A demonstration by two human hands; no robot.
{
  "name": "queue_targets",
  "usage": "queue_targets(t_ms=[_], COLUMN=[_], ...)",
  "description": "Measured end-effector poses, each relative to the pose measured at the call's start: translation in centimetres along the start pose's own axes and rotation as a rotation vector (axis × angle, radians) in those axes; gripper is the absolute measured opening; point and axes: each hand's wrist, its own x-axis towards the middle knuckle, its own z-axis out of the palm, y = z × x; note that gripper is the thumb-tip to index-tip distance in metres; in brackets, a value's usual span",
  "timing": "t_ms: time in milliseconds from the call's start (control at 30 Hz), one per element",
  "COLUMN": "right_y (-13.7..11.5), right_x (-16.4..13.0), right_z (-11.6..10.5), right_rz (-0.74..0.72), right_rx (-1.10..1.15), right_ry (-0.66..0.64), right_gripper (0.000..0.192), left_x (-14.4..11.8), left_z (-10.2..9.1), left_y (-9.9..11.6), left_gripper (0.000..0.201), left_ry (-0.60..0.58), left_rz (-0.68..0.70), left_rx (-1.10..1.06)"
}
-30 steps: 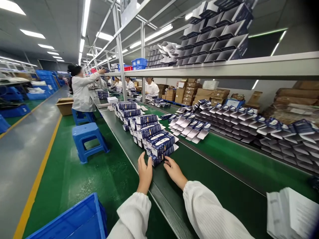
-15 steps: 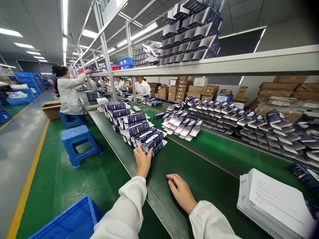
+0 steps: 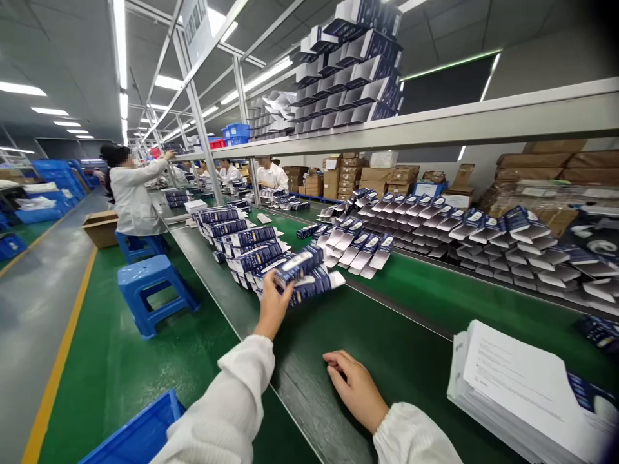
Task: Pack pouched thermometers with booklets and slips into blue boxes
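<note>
My left hand (image 3: 273, 306) is closed on the near end of a dark blue carton (image 3: 300, 263), its thumb and fingers on either side. The carton is raised and tilted at the near end of a stack of similar cartons (image 3: 254, 237). Just under it lies another carton (image 3: 316, 285) with a white flap sticking out to the right. My right hand (image 3: 356, 390) hovers over or rests on the green belt (image 3: 387, 328), fingers loosely curled, thumb apart, with nothing visible in it.
A stack of printed sheets (image 3: 517, 380) lies at the right. Open-ended cartons (image 3: 435, 225) are piled beyond the belt, with more on the shelf (image 3: 411, 119) above. A blue stool (image 3: 155, 290) and blue bin (image 3: 140, 432) stand at left; a co-worker (image 3: 138, 193) is farther along.
My left hand has lifted the top near carton up from the stack and slightly to the right. The carton below has shifted right. My right hand has hardly moved; the view has turned slightly.
</note>
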Motion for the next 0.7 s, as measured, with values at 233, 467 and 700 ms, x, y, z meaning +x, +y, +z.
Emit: queue_targets(t_ms=[233, 467, 700], right_y=[-0.3, -0.6, -0.6], right_x=[-0.2, 0.0, -0.2], right_z=[-0.4, -0.4, -0.3], right_rz=[0.024, 0.025, 0.007], right_rx=[-0.006, -0.028, -0.038], right_ry=[0.024, 0.040, 0.032], right_gripper=[0.023, 0.022, 0.023], left_x=[10.4, 8.7, 9.3], left_z=[-3.6, -1.3, -1.9], left_y=[-1.5, -2.6, 0.0], left_gripper=[0.072, 0.056, 0.055], left_ry=[0.190, 0.128, 0.167], left_rz=[0.020, -0.059, -0.114], left_rx=[0.115, 0.325, 0.424])
